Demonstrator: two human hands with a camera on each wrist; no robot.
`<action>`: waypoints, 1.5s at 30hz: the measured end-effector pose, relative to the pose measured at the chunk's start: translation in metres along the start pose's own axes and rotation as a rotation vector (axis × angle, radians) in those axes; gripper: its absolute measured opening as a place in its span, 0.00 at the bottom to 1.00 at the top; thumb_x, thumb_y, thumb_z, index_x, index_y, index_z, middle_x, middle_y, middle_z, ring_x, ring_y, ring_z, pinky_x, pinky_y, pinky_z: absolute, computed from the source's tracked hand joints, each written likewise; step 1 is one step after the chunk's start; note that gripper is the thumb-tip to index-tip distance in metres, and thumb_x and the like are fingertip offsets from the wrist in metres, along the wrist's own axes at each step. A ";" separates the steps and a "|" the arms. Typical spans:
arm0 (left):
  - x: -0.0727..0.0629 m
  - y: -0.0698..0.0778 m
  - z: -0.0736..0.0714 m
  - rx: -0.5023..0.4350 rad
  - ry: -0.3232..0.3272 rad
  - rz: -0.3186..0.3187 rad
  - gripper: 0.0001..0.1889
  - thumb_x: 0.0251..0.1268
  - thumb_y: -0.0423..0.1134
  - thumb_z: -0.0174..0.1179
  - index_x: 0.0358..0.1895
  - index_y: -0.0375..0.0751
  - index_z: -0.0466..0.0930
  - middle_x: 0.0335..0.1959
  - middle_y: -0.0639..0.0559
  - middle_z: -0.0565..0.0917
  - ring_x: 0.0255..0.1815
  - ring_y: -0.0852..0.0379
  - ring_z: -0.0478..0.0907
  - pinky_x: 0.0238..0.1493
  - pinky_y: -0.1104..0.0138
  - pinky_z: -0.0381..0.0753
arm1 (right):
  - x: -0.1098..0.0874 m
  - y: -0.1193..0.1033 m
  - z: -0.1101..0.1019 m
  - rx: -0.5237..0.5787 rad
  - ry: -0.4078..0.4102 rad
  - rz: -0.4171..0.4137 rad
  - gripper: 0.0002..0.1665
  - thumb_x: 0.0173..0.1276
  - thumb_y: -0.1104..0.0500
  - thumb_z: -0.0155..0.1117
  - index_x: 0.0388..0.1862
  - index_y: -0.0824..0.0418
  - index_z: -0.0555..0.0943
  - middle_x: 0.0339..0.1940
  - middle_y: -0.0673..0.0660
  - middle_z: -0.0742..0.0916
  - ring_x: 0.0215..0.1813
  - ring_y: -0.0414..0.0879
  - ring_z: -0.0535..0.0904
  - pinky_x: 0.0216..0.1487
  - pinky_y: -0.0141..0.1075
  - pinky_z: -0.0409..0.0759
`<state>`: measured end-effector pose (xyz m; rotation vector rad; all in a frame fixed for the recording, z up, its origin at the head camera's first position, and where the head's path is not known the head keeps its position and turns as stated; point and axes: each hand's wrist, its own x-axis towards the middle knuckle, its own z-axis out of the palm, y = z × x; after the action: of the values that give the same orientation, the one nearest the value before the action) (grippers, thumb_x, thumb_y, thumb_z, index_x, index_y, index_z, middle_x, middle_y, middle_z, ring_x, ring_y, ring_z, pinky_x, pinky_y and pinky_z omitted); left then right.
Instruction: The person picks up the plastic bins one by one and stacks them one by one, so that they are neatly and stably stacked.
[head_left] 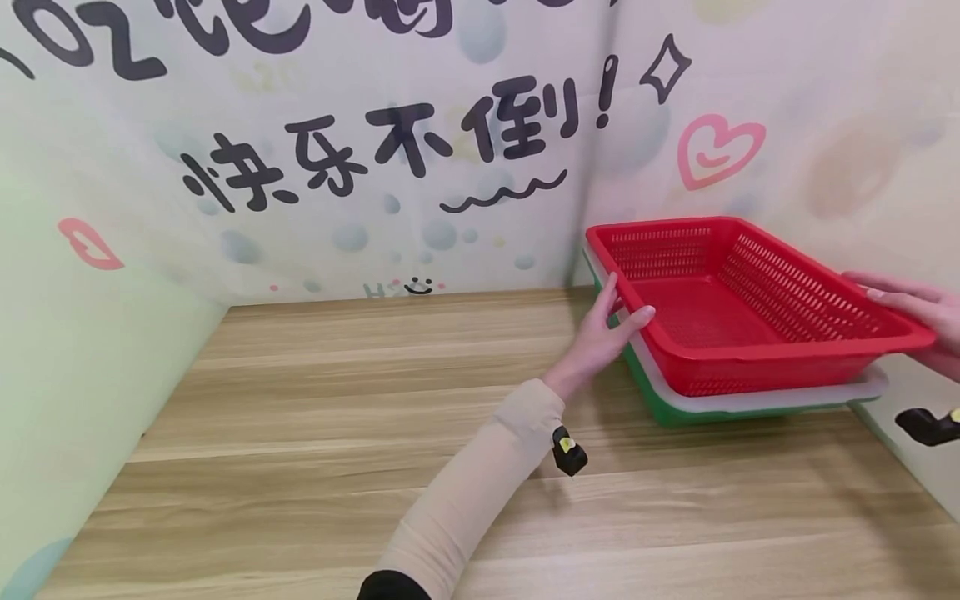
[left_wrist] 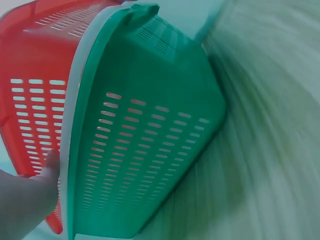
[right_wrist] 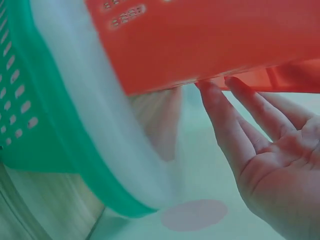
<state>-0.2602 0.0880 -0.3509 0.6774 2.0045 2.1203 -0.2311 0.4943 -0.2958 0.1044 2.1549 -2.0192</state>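
Note:
A red plastic basket [head_left: 697, 312] sits tilted in a white basket [head_left: 757, 402], which is nested in a green basket [head_left: 648, 385]. My left hand [head_left: 596, 337] grips the red basket's left rim, its thumb on the rim. At the opposite side my right hand [head_left: 926, 312] holds the red rim, with fingertips against its edge in the right wrist view. That view shows a gap between the red basket and the white rim [right_wrist: 100, 90]. Slots of the green basket [left_wrist: 150, 125] face the left wrist camera.
The baskets stand on a wood-grain table [head_left: 337, 417] in its back right corner. A printed wall covering [head_left: 337, 225] rises behind, and a pale wall [head_left: 82, 333] borders the left side.

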 end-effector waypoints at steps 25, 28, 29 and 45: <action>-0.021 -0.013 -0.053 0.275 0.065 -0.122 0.37 0.66 0.51 0.60 0.76 0.50 0.56 0.73 0.45 0.61 0.69 0.45 0.62 0.63 0.56 0.70 | 0.000 -0.021 0.063 -0.589 -0.079 -0.171 0.32 0.77 0.57 0.48 0.77 0.51 0.55 0.57 0.31 0.75 0.52 0.32 0.78 0.42 0.39 0.83; -0.024 -0.015 -0.060 0.268 0.070 -0.116 0.37 0.67 0.50 0.60 0.76 0.49 0.55 0.73 0.46 0.61 0.71 0.46 0.61 0.66 0.57 0.66 | -0.002 -0.024 0.080 -0.570 -0.085 -0.159 0.32 0.77 0.56 0.50 0.76 0.50 0.58 0.55 0.31 0.77 0.50 0.38 0.81 0.41 0.46 0.84; -0.025 -0.016 -0.063 0.270 0.073 -0.115 0.37 0.67 0.50 0.60 0.76 0.48 0.55 0.73 0.46 0.61 0.71 0.48 0.60 0.66 0.57 0.65 | -0.002 -0.026 0.085 -0.561 -0.089 -0.160 0.31 0.77 0.55 0.50 0.76 0.50 0.59 0.55 0.32 0.77 0.49 0.39 0.81 0.40 0.47 0.84; -0.044 -0.027 -0.107 0.242 0.152 -0.130 0.36 0.68 0.44 0.60 0.75 0.44 0.55 0.72 0.40 0.62 0.68 0.39 0.63 0.63 0.52 0.68 | -0.002 -0.036 0.142 -0.650 -0.210 -0.271 0.30 0.77 0.54 0.51 0.76 0.47 0.61 0.69 0.46 0.71 0.62 0.36 0.69 0.49 0.31 0.78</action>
<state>-0.2714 -0.0245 -0.3876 0.4132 2.3414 1.9274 -0.2233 0.3507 -0.2687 -0.4857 2.6547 -1.2542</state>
